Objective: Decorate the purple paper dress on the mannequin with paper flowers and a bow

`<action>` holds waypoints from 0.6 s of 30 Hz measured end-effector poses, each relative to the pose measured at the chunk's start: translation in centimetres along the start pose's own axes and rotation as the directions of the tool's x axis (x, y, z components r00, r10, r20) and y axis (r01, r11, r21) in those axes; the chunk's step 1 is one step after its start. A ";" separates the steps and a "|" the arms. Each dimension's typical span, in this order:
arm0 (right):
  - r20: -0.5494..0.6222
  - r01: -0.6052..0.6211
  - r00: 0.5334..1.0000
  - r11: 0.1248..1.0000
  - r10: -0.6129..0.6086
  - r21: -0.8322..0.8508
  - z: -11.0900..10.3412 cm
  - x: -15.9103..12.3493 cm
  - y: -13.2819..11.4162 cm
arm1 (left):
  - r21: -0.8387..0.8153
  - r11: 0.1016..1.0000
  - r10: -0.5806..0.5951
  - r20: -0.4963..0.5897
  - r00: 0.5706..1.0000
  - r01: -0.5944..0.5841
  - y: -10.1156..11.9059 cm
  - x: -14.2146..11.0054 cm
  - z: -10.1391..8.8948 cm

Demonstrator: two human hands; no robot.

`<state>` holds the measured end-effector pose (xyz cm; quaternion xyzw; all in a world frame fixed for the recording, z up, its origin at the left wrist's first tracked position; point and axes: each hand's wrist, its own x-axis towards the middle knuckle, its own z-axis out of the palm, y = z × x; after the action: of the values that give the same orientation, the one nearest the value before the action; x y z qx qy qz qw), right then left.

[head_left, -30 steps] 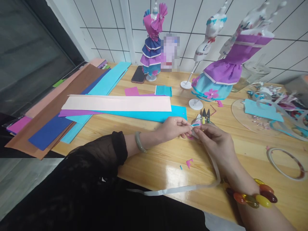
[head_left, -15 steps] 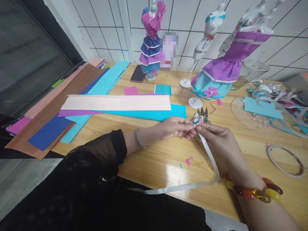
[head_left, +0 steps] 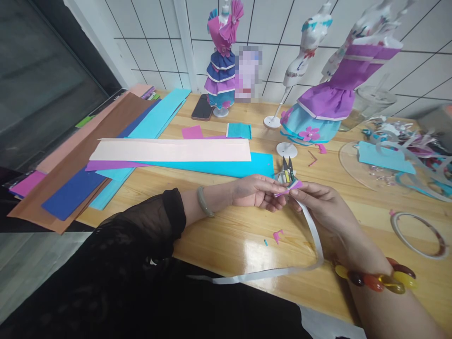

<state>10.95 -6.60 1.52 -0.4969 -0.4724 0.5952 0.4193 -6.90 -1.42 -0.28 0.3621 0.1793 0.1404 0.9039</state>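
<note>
Purple piece (head_left: 297,185) in fingers (head_left: 275,185), white strip (head_left: 312,230)

Head view looks forward and down at the hands (head_left: 256,192), tiled wall (head_left: 270,21) beyond

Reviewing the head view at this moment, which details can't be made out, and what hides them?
All in the head view:
Small purple piece: partly covered by the fingers of the left hand and right hand.
White strip: upper end hidden at the right hand.
Snips: lower ends hidden behind the hands and piece.
Pixelated object by the wall: blurred by a mosaic.
Mannequin in the purple top: tip cut off by the top edge.
</note>
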 end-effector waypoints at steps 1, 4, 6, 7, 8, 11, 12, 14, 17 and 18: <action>0.015 0.007 1.000 1.000 -0.007 -0.007 0.0 0.0 0.1 | -0.001 1.000 -0.008 0.006 1.000 0.008 0.0 0.0 0.0; 0.050 0.023 0.999 1.000 -0.022 -0.014 0.0 0.0 0.2 | 0.010 1.000 -0.009 0.026 1.000 0.009 0.1 -0.1 -0.1; 0.058 0.031 0.998 0.999 -0.029 -0.023 0.0 0.0 0.2 | 0.024 1.000 -0.002 0.033 0.999 0.001 0.1 -0.2 -0.1; 0.057 0.033 0.998 0.999 -0.031 -0.034 0.0 -0.1 0.1 | 0.032 0.999 -0.001 0.030 1.000 0.000 0.1 -0.2 -0.1; 0.053 0.035 0.998 0.998 -0.033 -0.048 0.0 -0.1 0.1 | 0.042 0.999 -0.003 0.026 1.000 0.002 0.1 -0.2 -0.1; 0.044 0.036 0.998 0.997 -0.034 -0.068 0.1 -0.2 0.0 | 0.079 0.997 -0.027 0.005 1.000 0.027 0.1 -0.1 -0.2; 0.037 0.038 0.999 0.997 -0.036 -0.063 0.2 -0.2 -0.1 | 0.092 0.995 -0.040 0.000 0.999 0.040 0.0 -0.1 -0.2; 0.021 0.045 0.999 0.998 -0.044 -0.054 0.4 -0.3 -0.1 | 0.106 0.993 -0.057 0.001 0.998 0.057 0.0 -0.1 -0.2; -0.011 0.047 0.999 0.997 -0.048 -0.066 0.5 -0.5 -0.3 | 0.120 0.992 -0.034 0.013 0.999 0.032 -0.1 0.0 -0.1; -0.024 0.045 0.999 0.997 -0.046 -0.068 0.5 -0.5 -0.3 | 0.129 0.992 -0.013 0.014 1.000 0.012 -0.2 0.0 -0.1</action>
<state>10.55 -7.05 1.95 -0.5074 -0.4981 0.5628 0.4215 -6.92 -1.52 -0.45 0.4194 0.1835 0.1202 0.8809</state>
